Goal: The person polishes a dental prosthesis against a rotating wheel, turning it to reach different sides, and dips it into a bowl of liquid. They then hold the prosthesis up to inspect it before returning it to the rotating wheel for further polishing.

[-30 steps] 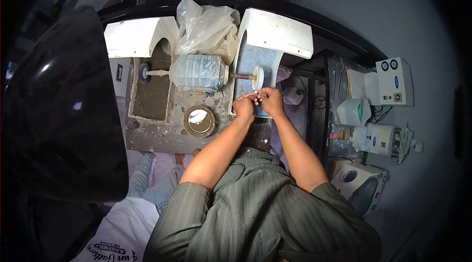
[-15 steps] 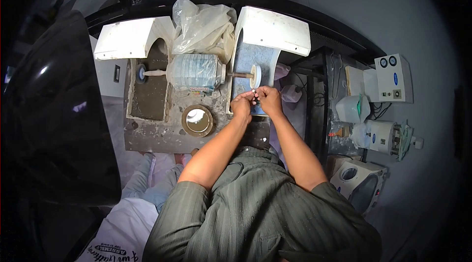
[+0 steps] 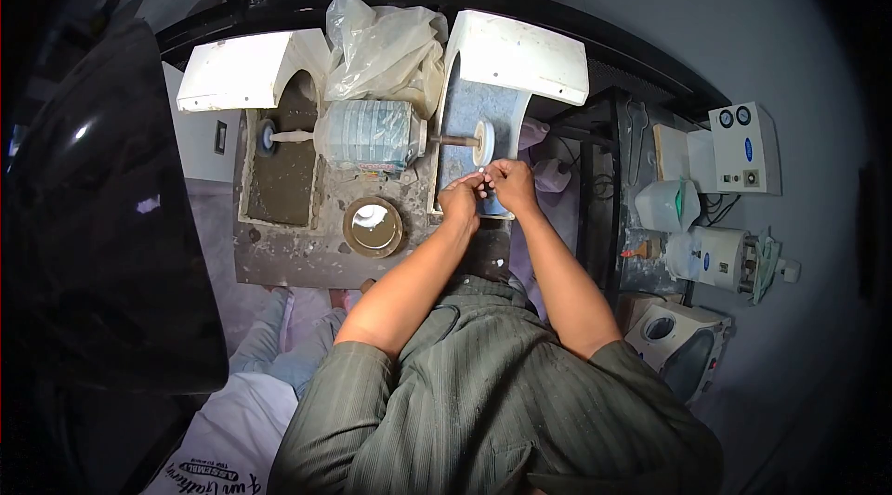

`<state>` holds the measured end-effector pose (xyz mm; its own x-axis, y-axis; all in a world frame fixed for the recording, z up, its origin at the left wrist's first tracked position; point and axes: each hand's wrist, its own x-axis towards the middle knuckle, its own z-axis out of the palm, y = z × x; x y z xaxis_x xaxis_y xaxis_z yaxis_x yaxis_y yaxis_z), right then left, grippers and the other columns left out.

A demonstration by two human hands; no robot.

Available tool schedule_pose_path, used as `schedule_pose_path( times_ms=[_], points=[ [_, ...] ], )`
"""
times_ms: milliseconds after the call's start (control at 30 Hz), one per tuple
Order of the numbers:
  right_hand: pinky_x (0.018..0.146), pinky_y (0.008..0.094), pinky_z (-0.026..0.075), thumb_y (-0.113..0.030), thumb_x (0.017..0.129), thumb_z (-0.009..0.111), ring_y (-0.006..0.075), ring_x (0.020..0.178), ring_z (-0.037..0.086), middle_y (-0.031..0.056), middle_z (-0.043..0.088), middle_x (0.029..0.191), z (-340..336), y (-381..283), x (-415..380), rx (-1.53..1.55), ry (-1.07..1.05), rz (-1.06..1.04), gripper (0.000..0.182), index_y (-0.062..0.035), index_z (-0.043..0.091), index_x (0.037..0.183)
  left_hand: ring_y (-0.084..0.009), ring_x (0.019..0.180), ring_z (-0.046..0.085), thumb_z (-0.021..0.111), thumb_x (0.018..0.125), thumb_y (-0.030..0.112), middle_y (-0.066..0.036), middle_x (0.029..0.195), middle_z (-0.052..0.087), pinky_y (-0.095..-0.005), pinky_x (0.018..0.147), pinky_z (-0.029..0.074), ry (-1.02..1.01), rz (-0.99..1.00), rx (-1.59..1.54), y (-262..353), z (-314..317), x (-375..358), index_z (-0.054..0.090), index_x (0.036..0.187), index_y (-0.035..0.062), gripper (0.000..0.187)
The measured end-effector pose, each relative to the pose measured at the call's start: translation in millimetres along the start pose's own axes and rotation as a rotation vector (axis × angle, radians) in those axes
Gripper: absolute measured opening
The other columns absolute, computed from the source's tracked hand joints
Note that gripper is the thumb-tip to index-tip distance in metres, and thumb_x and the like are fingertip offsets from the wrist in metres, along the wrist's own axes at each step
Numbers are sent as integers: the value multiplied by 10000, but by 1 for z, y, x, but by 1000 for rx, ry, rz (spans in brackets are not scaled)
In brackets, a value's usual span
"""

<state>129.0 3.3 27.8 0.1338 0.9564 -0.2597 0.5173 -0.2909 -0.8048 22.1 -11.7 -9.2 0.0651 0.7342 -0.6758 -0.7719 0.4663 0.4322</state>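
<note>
My left hand (image 3: 458,201) and my right hand (image 3: 512,187) meet at the lower edge of a white polishing wheel (image 3: 484,144). Fingertips of both are pinched together around a small pale piece (image 3: 481,170), mostly covered by the fingers; its kind cannot be told. The wheel sits on a shaft (image 3: 455,140) running out of a plastic-wrapped motor (image 3: 370,136). Both hands are over the blue-lined tray (image 3: 483,103), under a white hood (image 3: 520,54).
At the motor's other end, a second wheel (image 3: 267,138) stands over a tray of grey slurry (image 3: 283,184). A round bowl (image 3: 373,250) of liquid is left of my forearms. Crumpled plastic (image 3: 386,49) lies behind the motor. A person in a white shirt (image 3: 228,430) is at lower left.
My hands have shifted very slightly around the small pale piece, still at the wheel's lower edge. Everything else looks the same.
</note>
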Motion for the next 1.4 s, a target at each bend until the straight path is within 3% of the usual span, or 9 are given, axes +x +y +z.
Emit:
schedule_pose_path(
  times_ms=[367, 533, 867, 1400],
  points=[
    [528, 218, 465, -61, 904, 580, 73, 601, 582, 42, 659, 718, 3, 7, 4, -9, -17, 15, 136, 45, 660, 875, -152, 655, 587, 592, 793, -64, -122, 793, 664, -238, 561, 461, 35, 13, 17, 3, 5, -2, 623, 863, -77, 78],
    [534, 219, 466, -85, 906, 592, 77, 610, 592, 50, 673, 737, 5, 5, 1, 8, -24, 57, 145, 39, 663, 884, -139, 655, 591, 588, 820, -55, -108, 811, 661, -238, 564, 471, 85, 120, 191, 6, 2, 1, 630, 876, -43, 71],
    [533, 226, 465, -112, 904, 608, 81, 612, 602, 67, 683, 737, 13, 4, -6, 63, 5, 18, 162, 36, 670, 891, -119, 604, 575, 548, 857, -64, -95, 772, 649, -233, 530, 468, 32, 243, 181, 6, -3, 12, 625, 887, -45, 85],
    [526, 230, 456, -101, 881, 618, 77, 576, 588, 52, 669, 682, 21, 16, 3, -8, 41, 1, 168, 38, 667, 799, -147, 555, 578, 542, 791, -77, -119, 742, 631, -263, 485, 479, 41, 214, 364, 15, 2, 29, 613, 842, -64, 88]
  ],
)
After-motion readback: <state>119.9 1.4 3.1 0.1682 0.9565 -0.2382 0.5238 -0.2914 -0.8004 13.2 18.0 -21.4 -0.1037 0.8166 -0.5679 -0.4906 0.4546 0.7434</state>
